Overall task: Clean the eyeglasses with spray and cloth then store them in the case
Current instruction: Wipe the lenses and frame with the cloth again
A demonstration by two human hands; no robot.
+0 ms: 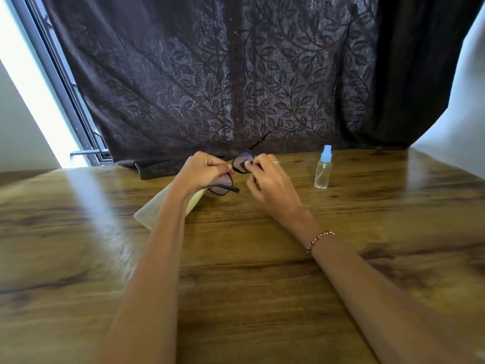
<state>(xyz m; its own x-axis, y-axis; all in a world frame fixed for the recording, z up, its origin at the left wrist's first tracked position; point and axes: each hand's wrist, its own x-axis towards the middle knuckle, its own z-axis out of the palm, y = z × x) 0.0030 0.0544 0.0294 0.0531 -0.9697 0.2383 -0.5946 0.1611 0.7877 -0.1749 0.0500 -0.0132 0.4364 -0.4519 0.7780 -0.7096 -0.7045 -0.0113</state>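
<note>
Wood-grain table [262, 285], dark leaf-pattern curtain [210, 74] hanging behind its far edge, bright window frame [65, 82] far left.

Both hands up at the far-center of the table, working the eyeglasses [237, 169] between them. Frame is dark, tilted: 1 lens high and far, the other low and near. 1 temple arm sticks up and away toward the curtain.

Left hand [203, 170]: fingers curled closed, pinching the frame around the bridge; lower lens pokes out just right of and below the knuckles.

Right hand [270, 185]: fingers closed narrow, thumb and fingertips pressed on the upper lens with a small pale patch there. Looks like the cloth, but too small and blurred to confirm. Ring [276, 162] on 1 finger, beaded bracelet [319, 240] on the wrist.

Glasses sit directly between the 2 hands, touching both, lifted off the table.

Spray bottle [323, 169]: clear, blue cap, upright, on the table right of the right hand, near but not touching.

Pale case [157, 208] lies flat on the table under the left wrist and forearm, partly hidden by them. Open or shut: cannot tell.
</note>
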